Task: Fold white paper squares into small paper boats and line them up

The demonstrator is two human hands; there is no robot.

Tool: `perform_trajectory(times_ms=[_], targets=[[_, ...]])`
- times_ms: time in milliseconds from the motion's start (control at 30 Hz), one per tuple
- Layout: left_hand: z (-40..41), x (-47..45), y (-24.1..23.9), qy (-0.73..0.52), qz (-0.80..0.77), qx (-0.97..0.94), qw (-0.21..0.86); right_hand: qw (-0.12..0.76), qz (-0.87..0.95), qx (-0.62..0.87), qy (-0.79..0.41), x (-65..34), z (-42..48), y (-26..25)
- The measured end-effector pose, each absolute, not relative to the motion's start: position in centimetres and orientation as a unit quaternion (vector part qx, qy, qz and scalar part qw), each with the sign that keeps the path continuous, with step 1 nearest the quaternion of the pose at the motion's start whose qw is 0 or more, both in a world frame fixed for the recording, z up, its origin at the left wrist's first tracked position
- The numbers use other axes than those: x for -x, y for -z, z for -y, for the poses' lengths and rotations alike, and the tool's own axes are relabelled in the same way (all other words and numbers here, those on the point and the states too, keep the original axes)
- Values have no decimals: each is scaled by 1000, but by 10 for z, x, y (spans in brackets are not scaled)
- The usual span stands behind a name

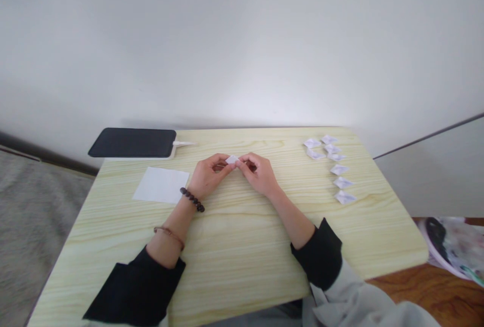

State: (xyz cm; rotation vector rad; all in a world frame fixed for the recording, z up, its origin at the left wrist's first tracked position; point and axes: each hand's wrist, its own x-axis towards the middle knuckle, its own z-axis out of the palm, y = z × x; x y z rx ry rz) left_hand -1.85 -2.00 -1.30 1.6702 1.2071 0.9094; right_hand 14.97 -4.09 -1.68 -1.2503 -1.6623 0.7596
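Observation:
A small folded piece of white paper is pinched between my two hands, above the middle of the table. My left hand grips its left side with thumb and fingers; dark beads circle that wrist. On the right side, my right hand holds it between thumb and forefinger. The paper looks diamond-shaped, its lower edge partly hidden by my thumbs. Flat on the table to the left lies a white paper sheet, close to my left wrist. Several folded paper boats stand at the right.
A phone or tablet with a dark screen rests at the back left, a white cable plug beside it. The wood-grain table meets a white wall. A lined bin stands on the floor at the right.

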Motion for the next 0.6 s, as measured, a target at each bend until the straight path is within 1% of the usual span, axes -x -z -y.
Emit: perform_trajectory(times_ms=[233, 400, 500, 600], targets=[[20, 22, 10, -335, -490, -691, 413, 436, 692, 496, -293, -151, 42, 16], [21, 22, 10, -331, -479, -692, 427, 464, 689, 479, -286, -149, 42, 15], [22, 20, 9, -327, -477, -706, 409, 468, 695, 476, -266, -149, 42, 16], [23, 18, 7, -349, -473, -712, 384, 468, 698, 483, -246, -149, 42, 16]])
